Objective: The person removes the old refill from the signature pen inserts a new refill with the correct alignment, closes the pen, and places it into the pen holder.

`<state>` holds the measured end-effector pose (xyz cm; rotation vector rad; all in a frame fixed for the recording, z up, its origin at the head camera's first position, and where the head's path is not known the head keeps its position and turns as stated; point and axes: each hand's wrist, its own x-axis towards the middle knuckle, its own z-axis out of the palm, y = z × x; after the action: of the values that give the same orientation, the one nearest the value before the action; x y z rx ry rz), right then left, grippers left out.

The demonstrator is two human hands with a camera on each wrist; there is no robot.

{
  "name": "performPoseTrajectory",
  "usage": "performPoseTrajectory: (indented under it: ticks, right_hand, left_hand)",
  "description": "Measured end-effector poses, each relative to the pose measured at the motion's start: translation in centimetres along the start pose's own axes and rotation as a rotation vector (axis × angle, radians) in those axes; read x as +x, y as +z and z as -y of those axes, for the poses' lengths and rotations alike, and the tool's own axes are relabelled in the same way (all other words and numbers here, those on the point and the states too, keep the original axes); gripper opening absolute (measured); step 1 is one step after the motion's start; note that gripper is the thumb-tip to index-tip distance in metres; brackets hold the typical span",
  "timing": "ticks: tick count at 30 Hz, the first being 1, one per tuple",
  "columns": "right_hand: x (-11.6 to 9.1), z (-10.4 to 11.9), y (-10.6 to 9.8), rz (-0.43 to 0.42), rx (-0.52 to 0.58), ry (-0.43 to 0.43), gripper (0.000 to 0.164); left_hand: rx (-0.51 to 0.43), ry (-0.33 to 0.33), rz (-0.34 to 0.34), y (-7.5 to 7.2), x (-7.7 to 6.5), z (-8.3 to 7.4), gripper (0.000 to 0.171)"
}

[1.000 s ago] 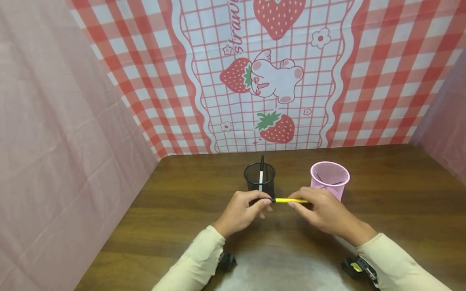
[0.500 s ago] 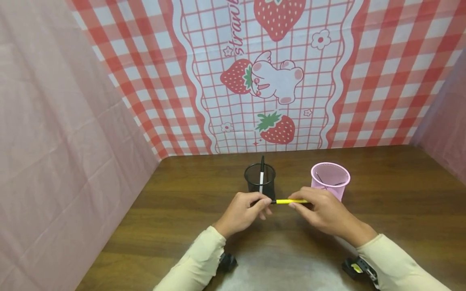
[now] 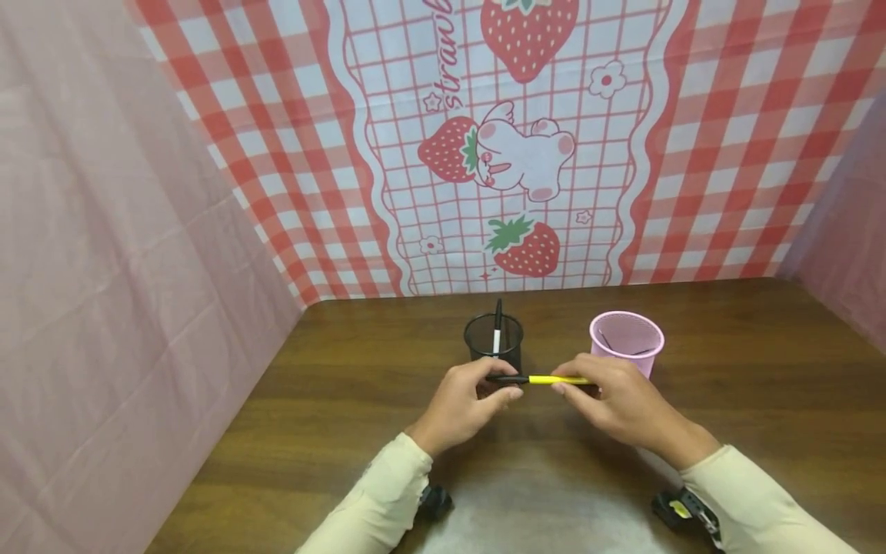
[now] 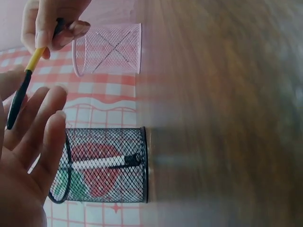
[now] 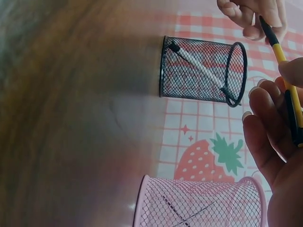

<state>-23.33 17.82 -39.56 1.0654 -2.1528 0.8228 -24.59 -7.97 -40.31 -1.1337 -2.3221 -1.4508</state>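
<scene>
A yellow-and-black pen (image 3: 543,379) lies level between the two hands, above the table. My right hand (image 3: 619,396) pinches its yellow barrel with thumb and fingertips, the black clip end (image 5: 291,116) within the palm side. Around the black tapered end (image 4: 18,101), my left hand (image 3: 460,404) has its thumb and fingers spread apart, with a gap on either side of the pen. Behind the left hand stands a black mesh pen cup (image 4: 132,184) with a white pen with black ends (image 5: 199,68) leaning in it. A pink mesh cup (image 3: 644,365) stands behind the right hand.
Two thin dark lines cross on the pink cup's mesh. The brown wooden table (image 3: 332,400) ends at a red-and-white checked strawberry cloth (image 3: 526,154) at the back. Pale pink cloth (image 3: 138,269) hangs at the left, with more at the right.
My left thumb and fingers have parted from the pen's black end, which now shows more. The right hand keeps its pinch, nearly still. Both cups stay in place.
</scene>
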Motion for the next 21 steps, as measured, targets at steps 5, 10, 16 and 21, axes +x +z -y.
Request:
performPoseTrajectory:
  ticks: [5, 10, 16, 21]
  right_hand:
    - [0.1, -0.1, 0.0, -0.005, -0.007, -0.004, 0.027]
    - [0.4, -0.1, -0.1, -0.009, 0.006, -0.008, 0.026]
    - [0.3, -0.1, -0.1, -0.004, 0.006, 0.011, 0.024]
    - [0.1, -0.1, 0.1, -0.006, -0.024, 0.016, 0.024]
  left_hand:
    - [0.102, 0.142, -0.08, 0.3, 0.1, 0.0, 0.027]
    - [0.184, 0.278, -0.147, 0.5, 0.6, 0.2, 0.024]
    - [0.272, 0.292, -0.177, 0.8, 1.0, 0.3, 0.016]
    - [0.303, 0.275, -0.192, 0.9, 1.1, 0.4, 0.014]
